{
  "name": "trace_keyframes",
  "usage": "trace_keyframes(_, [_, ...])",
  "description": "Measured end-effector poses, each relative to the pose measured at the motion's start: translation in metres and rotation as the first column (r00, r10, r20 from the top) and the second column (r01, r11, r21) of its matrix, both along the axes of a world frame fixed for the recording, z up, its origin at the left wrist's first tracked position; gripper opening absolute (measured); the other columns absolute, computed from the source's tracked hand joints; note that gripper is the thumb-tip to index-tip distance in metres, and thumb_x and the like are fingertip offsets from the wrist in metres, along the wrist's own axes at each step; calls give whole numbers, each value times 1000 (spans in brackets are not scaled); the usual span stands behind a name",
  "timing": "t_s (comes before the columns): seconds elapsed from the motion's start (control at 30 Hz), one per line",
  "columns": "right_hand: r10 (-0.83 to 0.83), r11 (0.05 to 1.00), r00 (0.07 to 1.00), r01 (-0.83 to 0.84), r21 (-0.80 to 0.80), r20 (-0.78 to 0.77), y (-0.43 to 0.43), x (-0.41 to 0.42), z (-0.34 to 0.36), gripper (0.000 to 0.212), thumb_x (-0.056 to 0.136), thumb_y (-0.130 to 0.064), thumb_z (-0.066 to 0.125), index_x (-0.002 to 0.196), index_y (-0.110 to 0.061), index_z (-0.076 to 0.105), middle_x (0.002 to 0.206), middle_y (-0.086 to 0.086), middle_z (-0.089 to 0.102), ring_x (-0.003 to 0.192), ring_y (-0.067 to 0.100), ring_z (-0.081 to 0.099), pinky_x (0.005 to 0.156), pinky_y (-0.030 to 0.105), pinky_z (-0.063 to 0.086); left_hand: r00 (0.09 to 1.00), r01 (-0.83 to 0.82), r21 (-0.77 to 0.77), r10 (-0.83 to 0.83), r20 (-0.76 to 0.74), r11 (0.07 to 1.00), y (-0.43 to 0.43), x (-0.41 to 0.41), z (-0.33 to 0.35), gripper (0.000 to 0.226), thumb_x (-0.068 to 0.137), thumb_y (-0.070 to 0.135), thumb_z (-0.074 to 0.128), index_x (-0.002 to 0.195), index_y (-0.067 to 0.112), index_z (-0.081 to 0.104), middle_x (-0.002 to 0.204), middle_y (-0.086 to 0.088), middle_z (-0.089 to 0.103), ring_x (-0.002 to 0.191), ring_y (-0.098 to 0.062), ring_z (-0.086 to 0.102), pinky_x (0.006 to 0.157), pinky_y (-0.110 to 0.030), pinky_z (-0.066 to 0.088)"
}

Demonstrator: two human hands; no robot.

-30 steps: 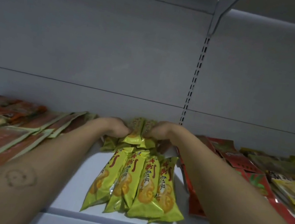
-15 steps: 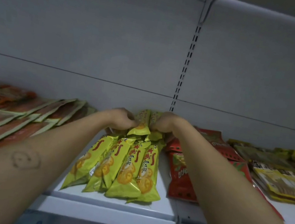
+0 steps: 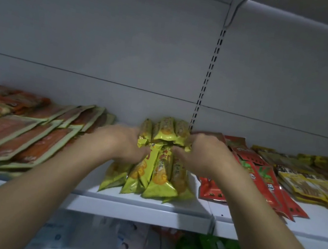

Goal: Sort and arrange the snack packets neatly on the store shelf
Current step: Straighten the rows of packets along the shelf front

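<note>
Both hands grip 1 bunch: left hand [image 3: 124, 143] & right hand [image 3: 204, 153] curl round the yellow snack packets [image 3: 160, 167] mid-shelf [image 3: 143, 210], btw orange packs [image 3: 24, 139] & red packs [image 3: 259, 174]. Prob. light, slippery film; squeeze sides, not ends.

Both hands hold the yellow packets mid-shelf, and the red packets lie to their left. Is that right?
No. The head view shows the left hand and right hand holding the yellow packets on the shelf, but the red packets lie to their right, not left.
</note>
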State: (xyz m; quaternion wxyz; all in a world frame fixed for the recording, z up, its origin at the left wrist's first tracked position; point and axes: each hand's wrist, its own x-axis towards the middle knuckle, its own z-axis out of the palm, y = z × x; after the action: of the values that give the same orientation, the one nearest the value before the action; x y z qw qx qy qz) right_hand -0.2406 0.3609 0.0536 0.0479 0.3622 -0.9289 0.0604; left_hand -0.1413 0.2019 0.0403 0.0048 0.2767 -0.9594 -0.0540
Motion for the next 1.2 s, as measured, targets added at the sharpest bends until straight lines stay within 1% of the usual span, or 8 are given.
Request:
trace_keyframes(0.07, [1, 999, 999, -2, 52, 32, 8, 22, -11, 63, 93, -65, 44, 132, -18, 58, 132, 9, 61, 120, 29, 56, 98, 41, 49, 999, 30, 50, -29, -14, 998, 4, 8, -5, 63, 95, 63, 43, 141, 21, 42, 140, -8, 54, 116, -28, 60, 75, -24, 41])
trace_keyframes(0.13, [-3, 998, 997, -2, 70, 76, 7, 36, -24, 60, 95, -64, 42, 128, -18, 60, 127, 8, 63, 117, 28, 57, 96, 41, 49, 998, 47, 108, -42, -42, 993, 6, 14, -10, 60, 95, 62, 45, 135, 19, 47, 133, -9, 58, 108, -27, 63, 76, -25, 49])
trace_keyframes(0.23, [-32, 999, 994, 34, -16, 103, 7, 41, -40, 50, 100, -54, 40, 119, -15, 65, 114, 9, 67, 103, 26, 60, 88, 39, 52, 994, 68, 135, -56, -90, 988, 13, 18, -23, 61, 93, 62, 46, 134, 18, 49, 137, -14, 52, 121, -31, 52, 94, -36, 46])
trace_keyframes(0.33, [-69, 986, 996, 76, -148, 54, 16, 41, -51, 40, 101, -42, 42, 119, -16, 66, 113, 9, 66, 97, 23, 60, 85, 37, 53, 985, 109, 241, -71, -158, 964, 26, 24, -41, 68, 92, 61, 46, 144, 19, 37, 144, -18, 37, 135, -35, 32, 104, -45, 36])
trace_keyframes(0.5, [-127, 935, 990, 101, -341, -56, 17, 48, -75, 48, 103, -46, 37, 145, -27, 46, 144, 5, 49, 126, 24, 49, 99, 36, 42, 933, 204, 263, -106, -344, 943, 33, 38, -68, 91, 82, 75, 49, 153, 30, 14, 153, -10, 29, 139, -32, 23, 110, -51, 33])
trace_keyframes(0.67, [-94, 945, 991, 58, -322, -98, 18, 50, -91, 53, 99, -60, 33, 147, -38, 41, 154, -1, 38, 142, 20, 31, 113, 41, 29, 846, 323, 190, -193, -497, 927, 25, 47, -84, 82, 86, 66, 53, 153, 46, 11, 161, -3, 16, 144, -28, 16, 114, -52, 27])
trace_keyframes(0.97, [-85, 950, 989, 45, -308, -118, 30, 53, -101, 57, 100, -60, 24, 153, -39, 28, 161, -3, 26, 148, 21, 19, 118, 45, 16, 862, 331, 176, -221, -457, 927, 24, 50, -89, 76, 95, 56, 47, 157, 33, 9, 166, -5, 5, 148, -27, 7, 118, -50, 19])
trace_keyframes(1.2, [-82, 896, 965, -39, -442, -251, 32, 72, -89, 54, 102, -51, 32, 152, -31, 34, 161, 1, 28, 149, 21, 16, 121, 43, 6, 778, 316, 204, -130, -615, 926, 30, 78, -92, 73, 97, 43, 53, 157, 25, 14, 163, -1, 12, 149, -16, 3, 121, -48, 17])
